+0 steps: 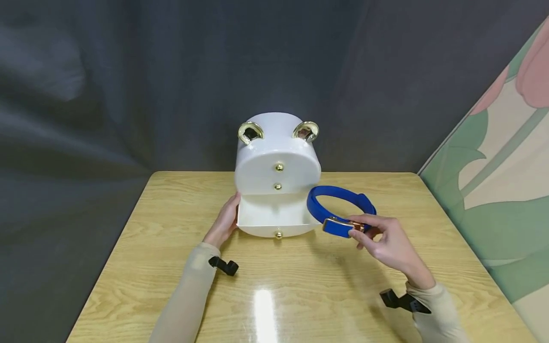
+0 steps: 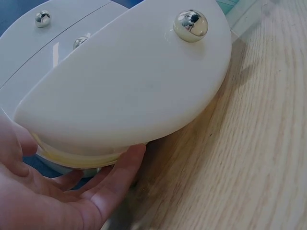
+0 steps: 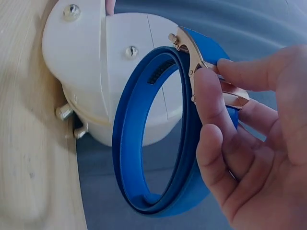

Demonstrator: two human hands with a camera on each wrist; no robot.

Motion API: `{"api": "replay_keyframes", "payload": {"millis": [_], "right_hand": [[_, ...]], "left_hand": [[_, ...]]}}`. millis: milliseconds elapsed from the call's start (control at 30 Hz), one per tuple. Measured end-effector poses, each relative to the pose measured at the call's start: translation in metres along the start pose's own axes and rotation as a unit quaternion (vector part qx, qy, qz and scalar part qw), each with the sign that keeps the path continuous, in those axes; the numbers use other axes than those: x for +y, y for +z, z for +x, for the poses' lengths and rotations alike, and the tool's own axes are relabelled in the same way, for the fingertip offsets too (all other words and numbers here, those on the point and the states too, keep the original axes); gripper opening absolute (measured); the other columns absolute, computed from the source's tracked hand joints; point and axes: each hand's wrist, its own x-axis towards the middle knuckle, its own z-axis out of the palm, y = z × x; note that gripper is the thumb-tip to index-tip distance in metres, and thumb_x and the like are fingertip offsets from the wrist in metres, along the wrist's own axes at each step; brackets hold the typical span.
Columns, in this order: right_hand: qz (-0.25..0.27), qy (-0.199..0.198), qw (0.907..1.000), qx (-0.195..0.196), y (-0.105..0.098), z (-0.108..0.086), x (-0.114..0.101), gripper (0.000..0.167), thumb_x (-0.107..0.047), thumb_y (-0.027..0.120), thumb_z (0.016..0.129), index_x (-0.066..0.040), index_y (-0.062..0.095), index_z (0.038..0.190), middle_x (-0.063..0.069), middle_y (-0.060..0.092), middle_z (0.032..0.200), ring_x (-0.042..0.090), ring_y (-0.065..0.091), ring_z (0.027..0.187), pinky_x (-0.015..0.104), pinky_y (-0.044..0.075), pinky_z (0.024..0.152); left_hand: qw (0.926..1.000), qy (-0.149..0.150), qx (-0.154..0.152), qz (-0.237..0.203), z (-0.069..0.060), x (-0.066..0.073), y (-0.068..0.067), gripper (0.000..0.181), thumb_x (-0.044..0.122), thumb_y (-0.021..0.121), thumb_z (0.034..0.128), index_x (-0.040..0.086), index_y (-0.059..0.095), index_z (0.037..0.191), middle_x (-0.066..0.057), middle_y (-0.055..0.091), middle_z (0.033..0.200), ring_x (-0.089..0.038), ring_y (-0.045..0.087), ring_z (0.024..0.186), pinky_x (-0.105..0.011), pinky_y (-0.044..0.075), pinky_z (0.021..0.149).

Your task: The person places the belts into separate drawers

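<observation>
A blue belt [image 1: 339,193], coiled into a loop with a gold-framed buckle [image 1: 343,227], is held up in front of the right side of a white drawer box [image 1: 279,143]. My right hand [image 1: 383,240] pinches it at the buckle between thumb and fingers. The box has gold ear-shaped pieces on top and round gold knobs on its front. Its bottom drawer [image 1: 278,230] is pulled out toward me, and no contents show inside. At the drawer's left side my left hand [image 1: 225,221] grips it, with fingers [image 2: 117,179] curled beneath; part of this hand is hidden.
The box stands near the back edge of a wooden table [image 1: 163,267]. Behind it hangs a dark curtain [image 1: 193,85], and a flower-patterned panel [image 1: 506,166] slants along the right. Both wrists carry small black cameras.
</observation>
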Motion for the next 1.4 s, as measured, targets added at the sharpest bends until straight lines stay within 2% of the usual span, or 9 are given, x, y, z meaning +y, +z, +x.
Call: {"api": "replay_keyframes", "payload": {"millis": [200,433,767,867,967,1067,1133,1400], "right_hand": [[0.017,-0.024,0.9994,-0.019,0.007,0.004,-0.005,0.027,-0.003,0.079,0.093,-0.005,0.079,0.12,-0.002,0.076,0.083,0.006,0.068,0.06,0.026,0.049,0.052],[0.05,-0.055,0.9957,-0.055,0.018,0.016,-0.009,0.027,-0.001,0.079,0.093,-0.002,0.078,0.12,-0.004,0.073,0.081,0.007,0.068,0.059,0.026,0.054,0.055],[0.08,-0.093,0.9883,-0.091,0.031,0.031,-0.019,0.025,-0.003,0.078,0.094,-0.007,0.08,0.118,-0.008,0.074,0.077,0.013,0.068,0.057,0.025,0.055,0.055],[0.087,-0.096,0.9872,-0.094,0.035,0.036,-0.021,0.024,-0.002,0.078,0.094,-0.006,0.08,0.118,-0.008,0.074,0.076,0.014,0.068,0.057,0.025,0.055,0.055],[0.093,-0.096,0.986,-0.099,0.039,0.04,-0.021,0.024,-0.002,0.077,0.094,-0.004,0.079,0.118,-0.006,0.074,0.076,0.009,0.067,0.057,0.026,0.054,0.054],[0.103,-0.1,0.9839,-0.106,0.043,0.043,-0.022,0.025,-0.002,0.077,0.094,-0.002,0.079,0.118,-0.004,0.074,0.076,0.005,0.066,0.058,0.026,0.053,0.052],[0.109,-0.098,0.9829,-0.112,0.045,0.044,-0.022,0.025,-0.002,0.077,0.094,-0.001,0.079,0.119,-0.003,0.074,0.077,0.006,0.066,0.058,0.026,0.052,0.051],[0.111,-0.056,0.9835,-0.131,0.055,0.055,-0.023,0.024,-0.008,0.077,0.096,-0.002,0.079,0.12,-0.002,0.073,0.076,0.011,0.067,0.056,0.026,0.048,0.048]], "left_hand": [[1.0,0.002,-0.004,0.006,0.001,0.001,0.002,0.063,0.054,0.024,0.1152,0.01,0.037,0.159,0.0,0.058,0.107,-0.011,0.059,0.086,-0.025,0.051,0.076],[0.9999,0.002,-0.001,0.01,0.001,-0.002,0.001,0.066,0.057,0.025,0.1145,0.013,0.035,0.163,-0.002,0.059,0.118,-0.011,0.06,0.096,-0.027,0.052,0.084],[1.0,0.003,-0.003,0.005,0.001,-0.003,0.001,0.065,0.056,0.026,0.1145,0.012,0.036,0.16,0.0,0.06,0.115,-0.011,0.06,0.097,-0.028,0.052,0.084],[0.9999,0.009,-0.005,0.007,0.002,-0.001,0.0,0.065,0.056,0.025,0.1146,0.01,0.036,0.159,0.0,0.059,0.114,-0.011,0.06,0.097,-0.028,0.052,0.084],[0.9999,0.011,-0.005,0.007,0.002,0.001,0.0,0.063,0.055,0.024,0.115,0.011,0.038,0.158,-0.001,0.059,0.113,-0.013,0.06,0.096,-0.029,0.053,0.082],[0.9999,0.007,-0.005,0.009,0.002,0.002,0.0,0.063,0.055,0.024,0.115,0.011,0.038,0.157,-0.002,0.059,0.114,-0.013,0.06,0.096,-0.03,0.054,0.083],[1.0,0.003,-0.005,0.008,0.002,0.002,0.001,0.063,0.056,0.024,0.1148,0.011,0.038,0.157,-0.002,0.059,0.115,-0.013,0.06,0.097,-0.029,0.054,0.083],[1.0,-0.001,-0.001,0.003,0.002,0.001,0.001,0.064,0.055,0.025,0.115,0.01,0.037,0.158,-0.001,0.06,0.115,-0.012,0.06,0.096,-0.029,0.054,0.082]]}}
